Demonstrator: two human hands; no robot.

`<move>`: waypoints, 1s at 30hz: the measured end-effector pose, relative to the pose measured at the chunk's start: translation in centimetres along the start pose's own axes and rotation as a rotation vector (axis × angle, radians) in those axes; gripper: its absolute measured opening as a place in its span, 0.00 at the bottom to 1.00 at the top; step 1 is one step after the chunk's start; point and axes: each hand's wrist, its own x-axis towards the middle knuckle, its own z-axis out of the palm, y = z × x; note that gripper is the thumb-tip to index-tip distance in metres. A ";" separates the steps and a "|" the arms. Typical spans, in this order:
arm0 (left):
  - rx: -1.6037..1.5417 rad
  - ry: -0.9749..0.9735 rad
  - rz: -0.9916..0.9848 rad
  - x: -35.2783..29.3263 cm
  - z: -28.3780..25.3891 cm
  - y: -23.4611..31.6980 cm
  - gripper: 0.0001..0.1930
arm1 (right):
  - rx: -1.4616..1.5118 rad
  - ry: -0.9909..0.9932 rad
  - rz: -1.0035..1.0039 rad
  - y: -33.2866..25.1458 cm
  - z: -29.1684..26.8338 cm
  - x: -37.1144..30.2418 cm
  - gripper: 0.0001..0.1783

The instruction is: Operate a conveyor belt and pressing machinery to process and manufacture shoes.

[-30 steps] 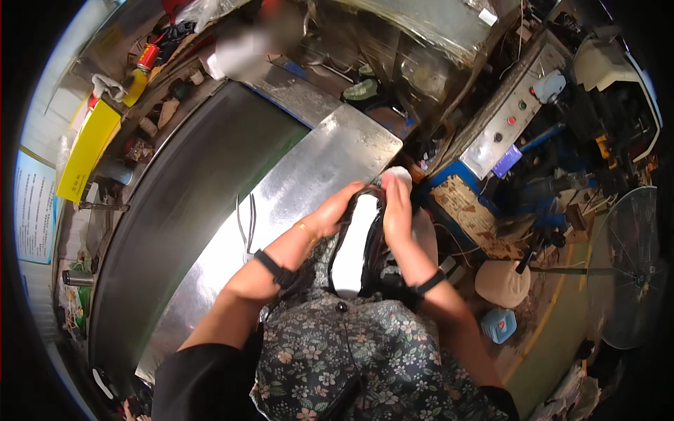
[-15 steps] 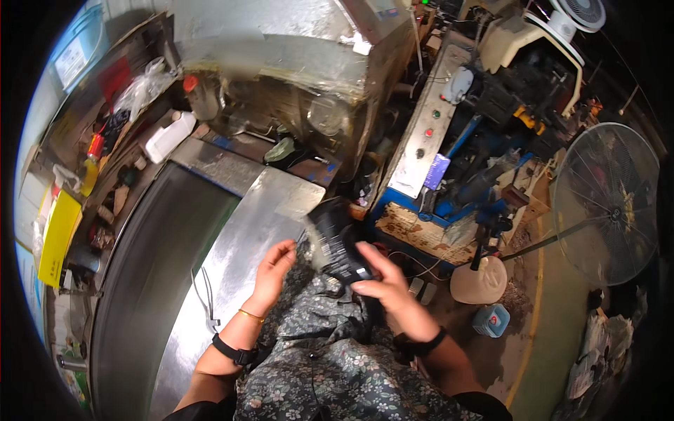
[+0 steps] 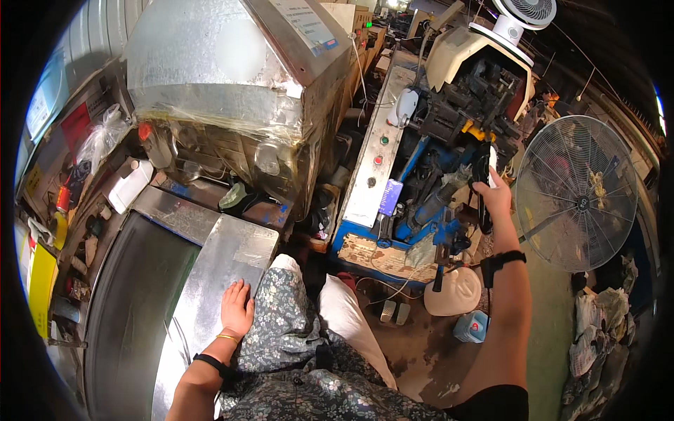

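My left hand (image 3: 237,309) lies flat with its fingers out on the bare metal plate (image 3: 235,242) beside the dark conveyor belt. It holds nothing. My right arm reaches far out to the right. My right hand (image 3: 497,198) is closed round a black shoe (image 3: 483,168) with a white edge, held upright beside the blue machine (image 3: 421,203). The hand covers part of the shoe, and its lower end blends into the dark background. Behind the shoe are the machine's dark metal parts and yellow fittings (image 3: 476,131).
A large caged fan (image 3: 581,200) stands at the right. A pale jug (image 3: 453,291) and a small blue container (image 3: 471,326) stand on the floor. The conveyor belt (image 3: 140,302) runs along the left, below a metal hood (image 3: 203,77). A white bottle (image 3: 130,184) lies at its side.
My right hand has carried the black shoe from before my lap out to the machine at the right. My left hand has come down onto the metal plate. The view has shifted right.
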 end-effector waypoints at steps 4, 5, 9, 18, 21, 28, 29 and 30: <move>-0.005 -0.010 0.000 0.6 -0.1 0.6 0.22 | -0.107 -0.037 0.058 1.6 0.1 3.4 0.42; -0.003 -0.009 0.001 0.7 -0.1 0.6 0.22 | -0.122 -0.082 0.053 1.7 -0.3 4.0 0.42; -0.007 0.002 -0.007 0.4 -0.4 0.5 0.22 | 0.024 -0.286 0.135 0.5 -1.7 4.5 0.39; 0.038 -0.009 0.030 0.3 -0.3 0.4 0.22 | -0.079 -0.162 -0.140 0.2 -0.6 2.9 0.39; 0.041 -0.017 0.028 0.0 -0.2 0.3 0.22 | -0.345 -0.265 -0.088 -1.8 -0.9 4.7 0.44; 0.037 -0.009 0.026 0.4 0.4 0.3 0.22 | -0.562 -0.384 0.032 -2.0 0.3 5.0 0.50; 0.028 0.000 0.027 0.4 0.3 0.2 0.22 | -0.562 -0.395 0.038 -1.6 0.8 4.4 0.50; 0.017 0.010 0.029 0.5 0.2 0.2 0.21 | -0.601 -0.330 0.018 -1.0 1.7 3.8 0.50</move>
